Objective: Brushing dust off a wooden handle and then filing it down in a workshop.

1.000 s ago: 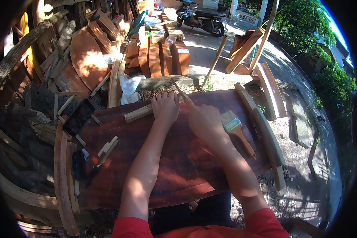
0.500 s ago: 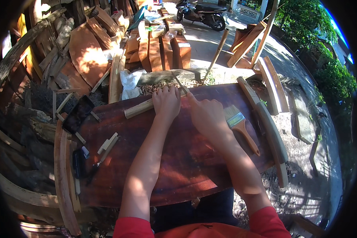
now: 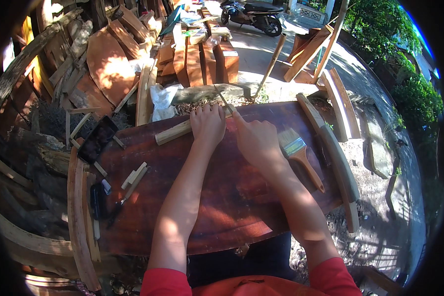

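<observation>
My left hand (image 3: pixel 208 123) is closed over a pale wooden stick (image 3: pixel 172 132), pressing it down near the far edge of a dark red-brown wooden board (image 3: pixel 222 197). Just right of it, my right hand (image 3: pixel 257 140) grips a narrow-bladed tool (image 3: pixel 223 97), its forefinger stretched along the top. The blade points away to the upper left, crossing the stick's right end beside my left fingers. Its handle is hidden in my fist, so whether it is a knife or a small saw I cannot tell. A wide paintbrush (image 3: pixel 302 160) with a wooden handle lies right of my right forearm.
At the board's left lie a propped phone (image 3: pixel 98 139), small wood strips (image 3: pixel 134 175) and a black case (image 3: pixel 97 201). A curved wooden rail (image 3: pixel 333 148) bounds the right edge. Beyond stand stacked wood blocks (image 3: pixel 197 64), a leaning pole (image 3: pixel 270 68) and a motorbike (image 3: pixel 254 16).
Both hands stay at nearly the same spot with the same grips. The tool's blade has shifted only slightly against the stick.
</observation>
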A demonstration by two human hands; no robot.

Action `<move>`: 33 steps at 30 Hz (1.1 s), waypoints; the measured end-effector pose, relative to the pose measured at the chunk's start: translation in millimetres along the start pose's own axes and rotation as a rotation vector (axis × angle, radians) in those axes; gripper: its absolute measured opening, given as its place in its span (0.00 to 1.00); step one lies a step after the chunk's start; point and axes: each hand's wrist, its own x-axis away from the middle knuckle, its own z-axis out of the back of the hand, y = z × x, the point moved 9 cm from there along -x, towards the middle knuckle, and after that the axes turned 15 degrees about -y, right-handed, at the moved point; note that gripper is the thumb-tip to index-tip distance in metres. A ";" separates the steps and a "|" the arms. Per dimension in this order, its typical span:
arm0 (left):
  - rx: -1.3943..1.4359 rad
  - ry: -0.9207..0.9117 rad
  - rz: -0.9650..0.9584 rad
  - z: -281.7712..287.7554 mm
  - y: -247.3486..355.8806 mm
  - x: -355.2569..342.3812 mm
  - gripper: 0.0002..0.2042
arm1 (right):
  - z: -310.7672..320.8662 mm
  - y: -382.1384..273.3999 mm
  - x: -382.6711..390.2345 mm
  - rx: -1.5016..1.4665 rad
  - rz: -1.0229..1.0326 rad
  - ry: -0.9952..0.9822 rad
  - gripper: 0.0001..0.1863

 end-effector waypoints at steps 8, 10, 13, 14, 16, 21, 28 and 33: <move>-0.019 0.047 0.056 1.1 -5.0 0.8 0.17 | 0.1 4.4 -1.1 -0.002 -0.047 0.012 0.22; 0.014 0.023 0.006 -1.4 -1.7 -0.6 0.17 | 0.3 4.3 -2.1 -0.009 -0.046 0.027 0.22; 0.019 -0.001 0.007 -4.2 -0.5 -1.5 0.18 | -4.5 5.5 -3.7 -0.004 -0.065 -0.018 0.21; -0.013 0.021 0.057 -2.1 -4.3 -0.3 0.18 | -3.1 4.5 -3.0 0.004 -0.058 -0.002 0.22; 0.005 0.017 0.016 -1.8 -1.9 -0.3 0.18 | -2.1 3.2 -2.3 0.010 -0.046 0.011 0.23; -0.007 0.031 -0.020 -0.7 1.3 0.2 0.18 | -5.8 4.4 -3.9 -0.042 -0.023 -0.009 0.24; -0.042 0.026 -0.015 -3.9 2.1 0.0 0.17 | -6.1 2.8 -3.5 -0.057 0.018 0.064 0.22; -0.054 0.069 0.029 -1.4 -2.2 1.0 0.18 | -8.6 8.8 -4.2 -0.023 -0.040 0.023 0.23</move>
